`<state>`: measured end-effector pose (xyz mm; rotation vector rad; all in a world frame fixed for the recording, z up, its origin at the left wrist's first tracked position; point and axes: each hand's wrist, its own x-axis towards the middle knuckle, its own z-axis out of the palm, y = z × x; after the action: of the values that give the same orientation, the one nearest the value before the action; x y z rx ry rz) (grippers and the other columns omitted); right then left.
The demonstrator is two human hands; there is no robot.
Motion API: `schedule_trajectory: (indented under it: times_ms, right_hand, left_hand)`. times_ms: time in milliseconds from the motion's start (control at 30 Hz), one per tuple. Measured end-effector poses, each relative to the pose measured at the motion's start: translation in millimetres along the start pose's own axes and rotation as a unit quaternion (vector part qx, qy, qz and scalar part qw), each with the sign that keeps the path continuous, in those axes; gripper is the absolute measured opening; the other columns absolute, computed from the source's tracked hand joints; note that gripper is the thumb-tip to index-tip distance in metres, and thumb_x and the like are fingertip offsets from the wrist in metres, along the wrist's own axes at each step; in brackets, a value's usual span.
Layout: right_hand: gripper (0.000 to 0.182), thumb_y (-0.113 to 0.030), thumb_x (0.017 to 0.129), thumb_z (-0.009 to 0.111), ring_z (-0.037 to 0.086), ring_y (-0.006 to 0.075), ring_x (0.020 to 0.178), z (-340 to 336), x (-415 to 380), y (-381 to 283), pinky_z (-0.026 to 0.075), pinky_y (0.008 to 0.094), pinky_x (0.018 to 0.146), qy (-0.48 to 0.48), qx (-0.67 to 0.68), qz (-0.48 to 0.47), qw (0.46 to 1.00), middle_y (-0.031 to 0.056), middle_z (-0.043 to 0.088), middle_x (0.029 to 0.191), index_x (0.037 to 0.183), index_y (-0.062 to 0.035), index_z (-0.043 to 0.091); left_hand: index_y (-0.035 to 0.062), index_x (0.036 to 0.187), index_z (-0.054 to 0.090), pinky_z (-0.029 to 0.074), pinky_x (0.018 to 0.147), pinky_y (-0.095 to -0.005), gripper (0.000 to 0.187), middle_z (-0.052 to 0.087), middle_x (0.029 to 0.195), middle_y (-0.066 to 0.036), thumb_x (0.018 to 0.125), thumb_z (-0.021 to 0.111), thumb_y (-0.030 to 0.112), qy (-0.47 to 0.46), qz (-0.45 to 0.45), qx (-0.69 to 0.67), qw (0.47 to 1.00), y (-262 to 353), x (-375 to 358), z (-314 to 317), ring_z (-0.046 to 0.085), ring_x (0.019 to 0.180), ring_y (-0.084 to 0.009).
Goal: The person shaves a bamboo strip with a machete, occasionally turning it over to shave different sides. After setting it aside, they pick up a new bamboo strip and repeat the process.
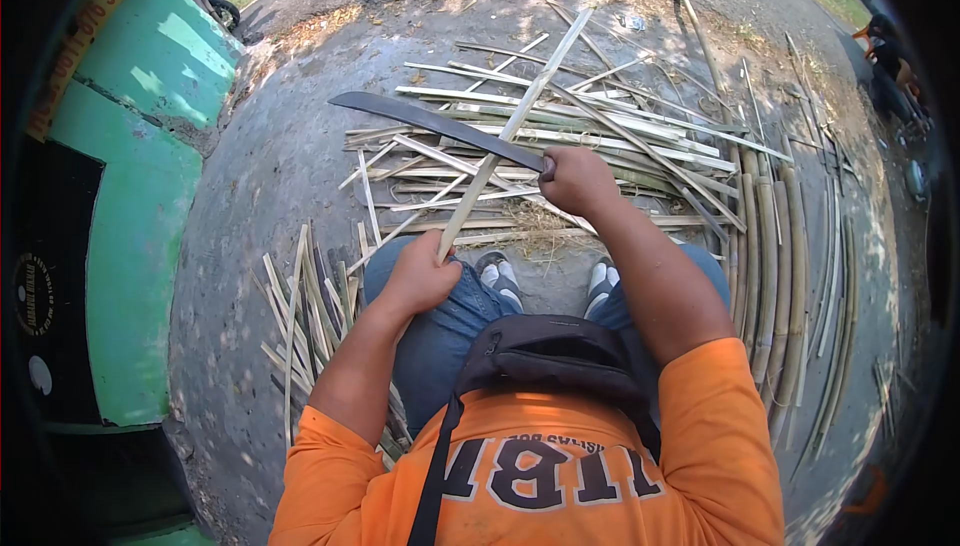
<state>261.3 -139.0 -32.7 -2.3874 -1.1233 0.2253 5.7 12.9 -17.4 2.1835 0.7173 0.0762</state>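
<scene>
My right hand (580, 182) is closed round the handle of a machete (430, 121), whose long dark blade points left. The blade crosses a long pale bamboo strip (530, 96) at about its middle. My left hand (425, 271) grips the near end of that strip, close above my left knee. The strip slants up and away to the right, over a pile of split bamboo strips (640, 136) on the ground in front of my feet.
More split strips (305, 296) lie by my left leg. Round bamboo poles (770, 276) lie side by side on the right. A green wall (135, 186) stands at the left. At the far right edge a person (890, 66) is partly visible.
</scene>
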Motion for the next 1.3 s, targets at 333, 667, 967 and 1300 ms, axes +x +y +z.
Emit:
schedule_trajectory:
  times_ms: [333,667,967,1300]
  right_hand:
    - [0.020,-0.027,0.087,0.061,0.071,0.0421,0.083,1,-15,-25,0.057,0.0563,0.077,-0.059,-0.059,-0.106,0.991,0.0195,0.072,0.083,0.092,-0.0131,0.074]
    - [0.016,-0.021,0.084,0.062,0.068,0.0439,0.082,16,-10,-8,0.055,0.0558,0.075,0.029,0.037,-0.071,0.996,0.0199,0.070,0.079,0.089,-0.0099,0.071]
    - [0.018,-0.024,0.083,0.064,0.072,0.0384,0.088,8,-9,-15,0.057,0.0523,0.078,-0.063,-0.051,-0.057,0.995,0.0160,0.074,0.087,0.093,-0.0131,0.074]
    - [0.016,-0.021,0.081,0.064,0.070,0.0397,0.088,5,-8,-10,0.056,0.0528,0.078,-0.066,-0.031,-0.056,0.996,0.0168,0.073,0.087,0.089,-0.0113,0.073]
  left_hand:
    - [-0.0024,0.095,0.062,0.052,0.072,-0.0464,0.024,0.067,0.081,-0.025,0.082,0.066,0.017,0.040,0.044,0.022,0.998,1,-7,5,0.068,0.076,-0.0390]
    - [-0.0027,0.096,0.061,0.051,0.066,-0.0439,0.022,0.065,0.075,-0.022,0.083,0.064,0.015,0.028,-0.002,-0.028,0.999,2,-4,0,0.065,0.067,-0.0360]
    - [-0.0046,0.095,0.060,0.050,0.069,-0.0524,0.024,0.065,0.077,-0.030,0.083,0.064,0.017,0.071,0.032,0.031,0.997,5,-8,6,0.065,0.076,-0.0503]
    - [-0.0053,0.091,0.057,0.049,0.071,-0.0563,0.024,0.064,0.079,-0.032,0.082,0.063,0.017,0.079,0.031,0.048,0.995,8,-7,8,0.063,0.079,-0.0537]
